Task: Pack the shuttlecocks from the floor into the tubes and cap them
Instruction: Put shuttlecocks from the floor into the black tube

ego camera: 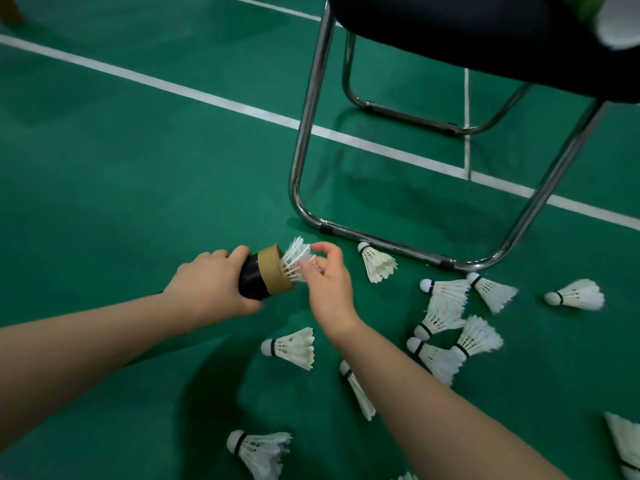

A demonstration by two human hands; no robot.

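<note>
Most of the view is filled by a green rubber court floor [138,168] crossed by painted white boundary lines [207,95]. At the upper right, a chair with a bent chrome tubular frame [304,133] and a dark padded seat [450,29] is stood on that floor.

Two bare forearms are stretched forward from the lower edge. The left hand [211,285] is wrapped round a black cylindrical tube [252,278] with a tan cardboard rim, held tilted just above the floor with its open mouth turned right. The right hand [329,282] is curled at that mouth, and the feather skirt of a white feathered shuttlecock [294,261] is pinched between its thumb and fingertips; the cork end is already inside the tube.

Many loose white shuttlecocks are scattered on the floor: one by the chair foot [377,261], a tangled cluster to the right [446,317], one between the forearms [291,348] and one near the bottom edge [259,448].
</note>
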